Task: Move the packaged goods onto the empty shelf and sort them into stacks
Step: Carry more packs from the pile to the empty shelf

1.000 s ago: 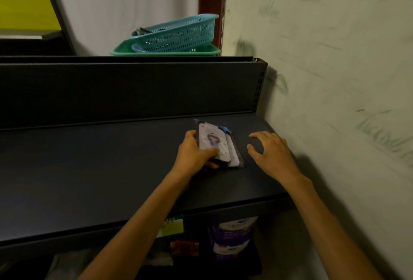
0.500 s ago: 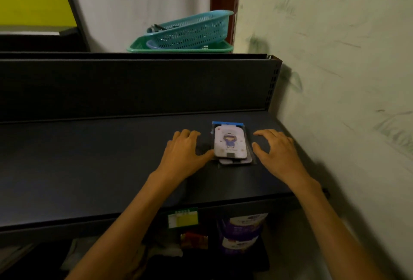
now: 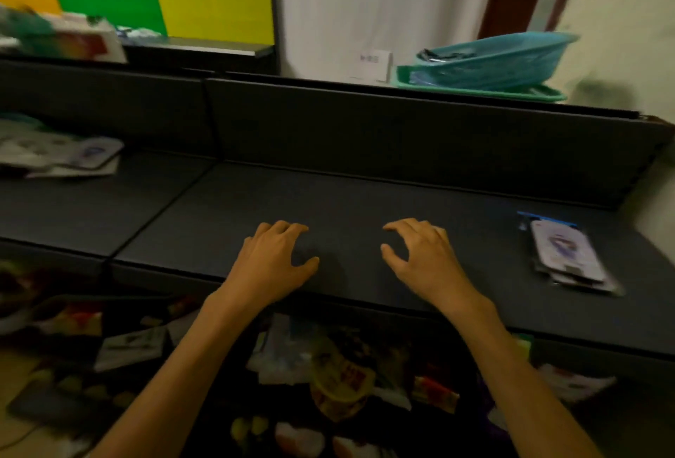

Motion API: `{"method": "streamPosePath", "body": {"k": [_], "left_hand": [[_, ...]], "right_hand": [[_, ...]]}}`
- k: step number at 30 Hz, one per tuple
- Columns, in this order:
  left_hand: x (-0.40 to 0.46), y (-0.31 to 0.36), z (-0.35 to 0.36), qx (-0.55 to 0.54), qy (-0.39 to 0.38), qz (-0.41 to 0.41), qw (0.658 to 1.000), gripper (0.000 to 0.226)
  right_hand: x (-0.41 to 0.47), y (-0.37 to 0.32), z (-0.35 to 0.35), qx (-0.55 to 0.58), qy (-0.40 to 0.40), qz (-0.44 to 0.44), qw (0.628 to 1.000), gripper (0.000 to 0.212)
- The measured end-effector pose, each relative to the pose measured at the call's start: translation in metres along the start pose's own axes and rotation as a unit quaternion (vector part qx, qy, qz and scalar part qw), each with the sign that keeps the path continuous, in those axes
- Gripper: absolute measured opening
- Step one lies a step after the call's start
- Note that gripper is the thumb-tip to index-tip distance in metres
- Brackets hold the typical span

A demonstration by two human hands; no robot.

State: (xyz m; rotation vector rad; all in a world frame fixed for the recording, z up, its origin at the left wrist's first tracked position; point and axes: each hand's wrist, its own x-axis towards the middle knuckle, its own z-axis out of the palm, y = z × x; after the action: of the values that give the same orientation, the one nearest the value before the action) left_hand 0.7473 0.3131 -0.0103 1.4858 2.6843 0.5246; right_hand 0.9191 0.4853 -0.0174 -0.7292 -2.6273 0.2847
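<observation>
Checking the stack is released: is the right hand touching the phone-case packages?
Apart. The head view shows bare shelf between the right hand and the phone-case packages.

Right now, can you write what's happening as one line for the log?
left hand: open, holds nothing | right hand: open, holds nothing | stack of packets: lying on shelf at right | more packets: far left

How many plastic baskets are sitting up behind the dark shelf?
2. A blue plastic mesh basket sits tilted inside a green plastic basket, both on top behind the dark shelf's back panel, at the right. Others may be hidden.
</observation>
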Motion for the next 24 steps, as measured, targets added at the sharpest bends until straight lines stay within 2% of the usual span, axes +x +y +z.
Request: {"method": "streamPosePath", "body": {"k": [6, 11, 18, 24], "left_hand": [[-0.054, -0.143, -0.041, 0.005, 0.047, -0.046, 0.998, 0.061], [-0.083, -0.238, -0.075, -0.009, 0.057, -0.093, 0.994, 0.061], [-0.083, -0.357, -0.109, -0.016, 0.085, -0.140, 0.986, 0.059], [-0.050, -0.448, -0.132, -0.009, 0.100, -0.134, 0.986, 0.059]], "right_hand": [[0.032, -0.137, 0.064, 0.019, -0.031, -0.051, 0.998, 0.039], [0.067, -0.232, 0.100, 0.032, -0.050, -0.084, 0.995, 0.039], [0.132, -0.331, 0.157, 0.041, -0.069, -0.120, 0.990, 0.038], [0.192, -0.393, 0.201, 0.039, -0.063, -0.122, 0.990, 0.040]]}}
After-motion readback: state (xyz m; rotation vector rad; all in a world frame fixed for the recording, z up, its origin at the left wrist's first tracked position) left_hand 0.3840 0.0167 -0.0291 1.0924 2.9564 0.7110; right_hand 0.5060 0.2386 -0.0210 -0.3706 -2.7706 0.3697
